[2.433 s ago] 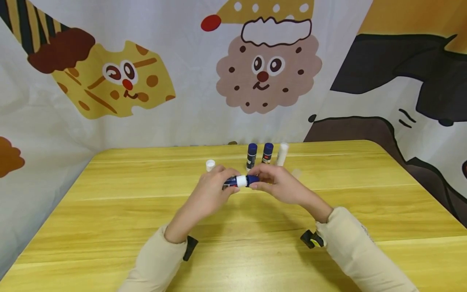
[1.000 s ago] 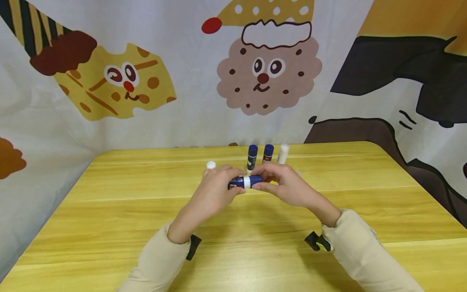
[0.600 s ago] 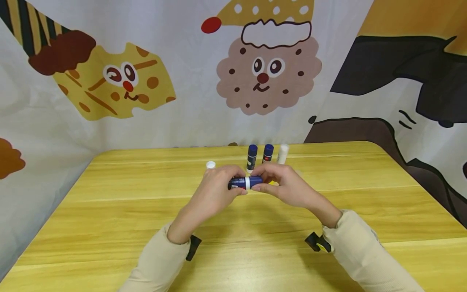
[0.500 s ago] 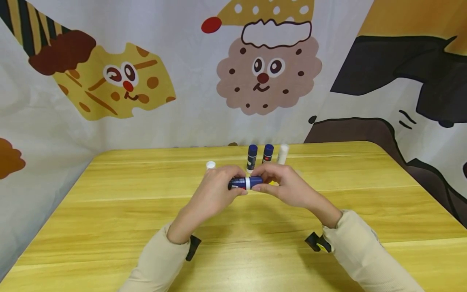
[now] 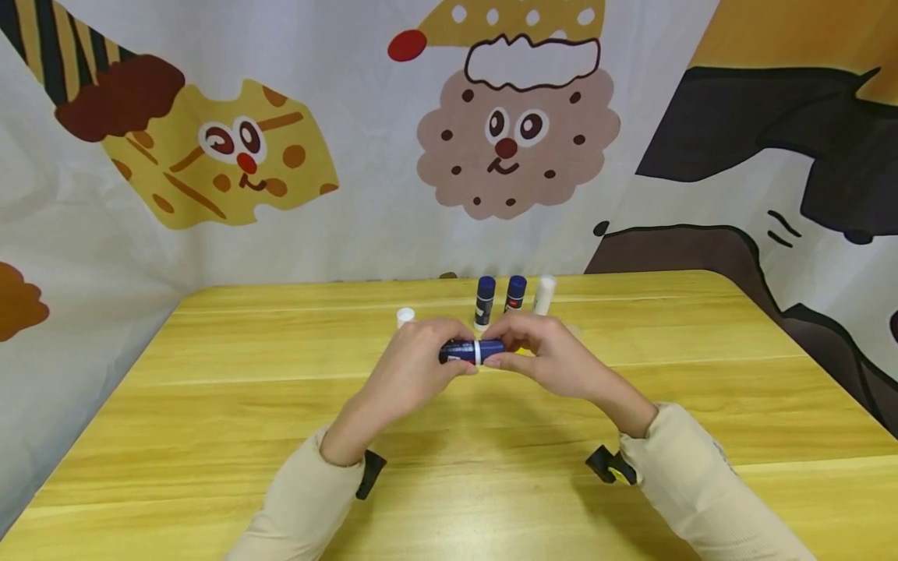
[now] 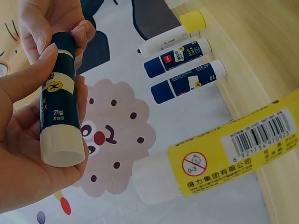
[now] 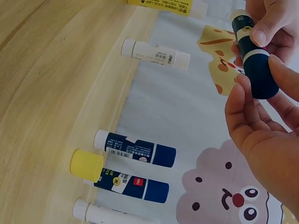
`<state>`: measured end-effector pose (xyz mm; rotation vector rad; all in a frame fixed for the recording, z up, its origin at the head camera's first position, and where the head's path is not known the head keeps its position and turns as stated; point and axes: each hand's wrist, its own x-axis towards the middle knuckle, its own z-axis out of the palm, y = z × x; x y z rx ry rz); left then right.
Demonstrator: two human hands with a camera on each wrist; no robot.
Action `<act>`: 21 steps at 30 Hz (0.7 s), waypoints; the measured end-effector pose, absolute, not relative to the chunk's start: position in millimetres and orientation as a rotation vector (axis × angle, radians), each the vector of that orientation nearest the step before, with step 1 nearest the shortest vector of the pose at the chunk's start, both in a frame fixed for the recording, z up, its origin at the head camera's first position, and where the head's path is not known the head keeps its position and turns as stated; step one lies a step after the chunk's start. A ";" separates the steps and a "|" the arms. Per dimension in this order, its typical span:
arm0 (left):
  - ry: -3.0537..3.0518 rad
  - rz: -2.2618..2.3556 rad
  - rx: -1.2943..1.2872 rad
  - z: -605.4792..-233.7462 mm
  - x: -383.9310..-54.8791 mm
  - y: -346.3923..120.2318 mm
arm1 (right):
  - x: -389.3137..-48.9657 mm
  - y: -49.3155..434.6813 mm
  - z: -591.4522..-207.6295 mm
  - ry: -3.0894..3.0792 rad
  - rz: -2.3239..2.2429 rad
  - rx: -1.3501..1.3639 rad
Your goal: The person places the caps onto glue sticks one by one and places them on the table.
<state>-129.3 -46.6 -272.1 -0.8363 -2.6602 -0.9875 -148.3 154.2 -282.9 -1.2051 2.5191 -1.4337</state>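
Note:
A dark blue glue stick [image 5: 459,351] lies level between both hands above the table. My left hand [image 5: 414,362] grips its body, whose white base [image 6: 65,151] faces the left wrist camera. With thumb and fingers my right hand [image 5: 543,354] pinches the blue cap [image 7: 261,77] at the other end. Only a thin white ring [image 5: 479,351] shows between cap and body. Beyond the hands stand two blue glue sticks, one at left [image 5: 485,302] and one at right [image 5: 515,293], beside a white glue stick [image 5: 543,296].
A white-topped stick [image 5: 405,316] stands behind my left hand. The left wrist view shows a yellow glue stick [image 6: 233,149] close by. A yellow cap [image 7: 87,165] sits in front of the blue sticks. A printed curtain [image 5: 372,234] hangs behind the wooden table [image 5: 491,483].
The blue cap has slid onto the body, and the white section between them has narrowed to a thin ring. Both hands have shifted slightly right since the first frame. The standing sticks have not moved.

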 end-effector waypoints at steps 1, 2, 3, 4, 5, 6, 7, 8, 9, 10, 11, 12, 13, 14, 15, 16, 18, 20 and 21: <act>-2.661 -0.985 -0.839 -271.9 -129.2 -46.5 | -148.2 154.3 -282.8 2.517 -1.437 -1.213; -2.662 -0.983 -0.843 -271.8 -129.2 -46.4 | -148.2 154.4 -282.9 2.515 -1.440 -1.222; -2.661 -0.982 -0.848 -271.8 -129.1 -46.3 | -148.2 154.6 -283.0 2.511 -1.445 -1.229; -2.658 -0.983 -0.852 -271.6 -129.0 -46.2 | -148.1 154.8 -283.0 2.509 -1.449 -1.233; -2.656 -0.981 -0.857 -271.5 -128.9 -46.2 | -147.9 154.9 -282.9 2.505 -1.453 -1.237; -2.653 -0.979 -0.864 -271.4 -128.8 -46.2 | -147.7 155.0 -282.6 2.499 -1.458 -1.242; -2.648 -0.978 -0.873 -271.5 -129.0 -46.2 | -147.4 155.2 -282.5 2.495 -1.462 -1.246; -2.643 -0.979 -0.880 -271.5 -129.2 -46.2 | -147.2 155.2 -282.2 2.490 -1.467 -1.251; -2.637 -0.981 -0.887 -271.4 -129.4 -46.2 | -146.8 155.4 -281.8 2.489 -1.469 -1.252; -2.632 -0.982 -0.892 -271.3 -129.5 -46.2 | -146.5 155.6 -281.6 2.488 -1.472 -1.254; -2.628 -0.981 -0.898 -271.2 -129.8 -46.1 | -146.3 155.9 -281.4 2.489 -1.474 -1.258; -2.623 -0.981 -0.903 -271.1 -129.9 -46.0 | -146.2 156.1 -281.5 2.486 -1.479 -1.265; -2.619 -0.981 -0.906 -271.0 -130.1 -45.9 | -146.2 156.3 -281.7 2.485 -1.483 -1.271; -2.616 -0.981 -0.909 -270.9 -130.0 -45.8 | -146.2 156.6 -281.9 2.481 -1.487 -1.279; -2.613 -0.978 -0.914 -270.9 -130.1 -45.7 | -146.4 157.0 -282.4 2.477 -1.491 -1.288; -2.610 -0.977 -0.918 -271.1 -130.1 -45.6 | -146.7 157.2 -282.9 2.469 -1.498 -1.298; -2.603 -0.974 -0.928 -271.4 -130.0 -45.3 | -147.1 157.6 -284.0 2.454 -1.507 -1.318; -2.599 -0.973 -0.934 -272.1 -130.1 -45.1 | -147.6 158.1 -285.1 2.444 -1.514 -1.331; -2.597 -0.974 -0.935 -272.5 -130.2 -44.9 | -147.8 158.2 -285.5 2.441 -1.518 -1.334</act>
